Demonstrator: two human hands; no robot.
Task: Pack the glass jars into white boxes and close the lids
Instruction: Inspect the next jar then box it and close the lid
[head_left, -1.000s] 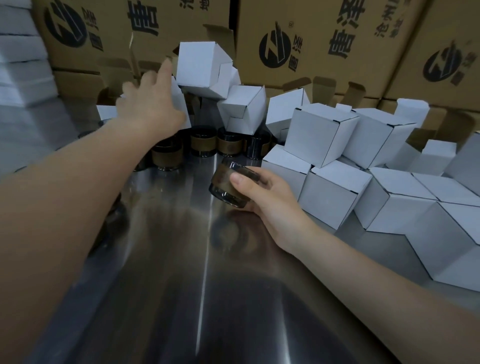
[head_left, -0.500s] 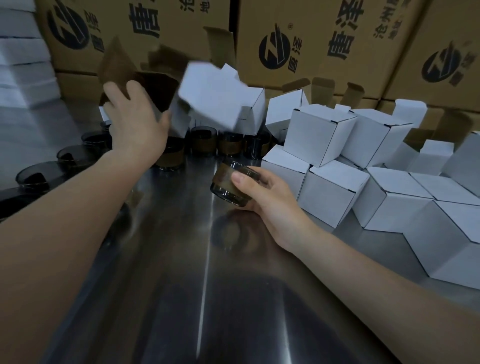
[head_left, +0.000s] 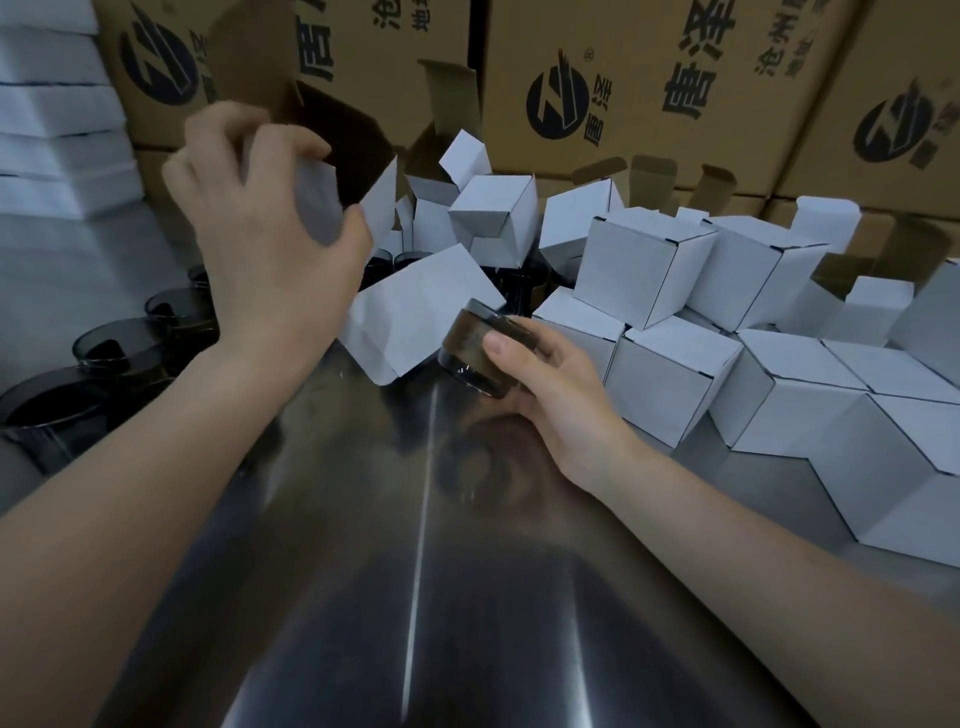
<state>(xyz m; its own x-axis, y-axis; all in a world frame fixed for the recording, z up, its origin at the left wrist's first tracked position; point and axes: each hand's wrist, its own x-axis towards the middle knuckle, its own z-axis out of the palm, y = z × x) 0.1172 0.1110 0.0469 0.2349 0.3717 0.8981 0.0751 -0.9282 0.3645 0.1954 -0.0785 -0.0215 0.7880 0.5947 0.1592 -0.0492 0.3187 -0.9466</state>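
Observation:
My left hand (head_left: 260, 249) grips an open white box (head_left: 332, 202) by its near wall, held up off the steel table with its brown inside facing away from me. My right hand (head_left: 540, 374) holds a dark amber glass jar (head_left: 470, 353) tilted on its side just above the table. Another white box (head_left: 421, 312) lies tipped over between the two hands, touching the jar's far side. Several more dark jars (head_left: 114, 348) stand along the left edge of the table.
A heap of closed white boxes (head_left: 649, 270) fills the right side of the steel table (head_left: 415, 571). Large brown printed cartons (head_left: 623, 88) form a wall at the back. White stacked sheets (head_left: 52, 124) sit at the far left.
My left hand pulled an open box out of the pile and toward me. A white box tumbled down from the pile and landed on the table beside the jar. My right hand stayed put.

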